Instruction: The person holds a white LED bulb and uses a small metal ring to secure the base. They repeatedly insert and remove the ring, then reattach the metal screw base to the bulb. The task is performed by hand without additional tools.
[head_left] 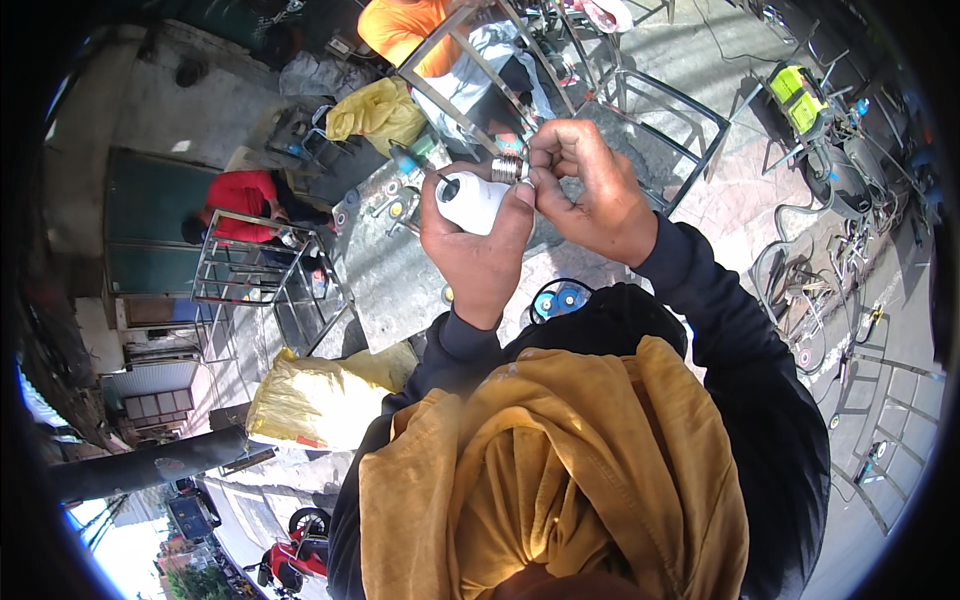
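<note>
My left hand (470, 255) is closed around a white, rounded, bulb-like body (475, 207) with a dark round opening on its left side. A ribbed metal screw base (506, 169) sticks out of its upper right end. Close by, my right hand (598, 195) pinches at the tip of that base, thumb and forefinger together. Whatever lies between those fingertips is too small to make out. Both hands are held up in front of my chest.
Beyond my hands, a person in orange (395, 35) sits behind a metal frame (480, 65). At left, a person in red (243, 200) bends by another frame (230, 265). Yellow sacks (310, 400), a yellow-green machine (798, 98), cables and metal scraps lie around.
</note>
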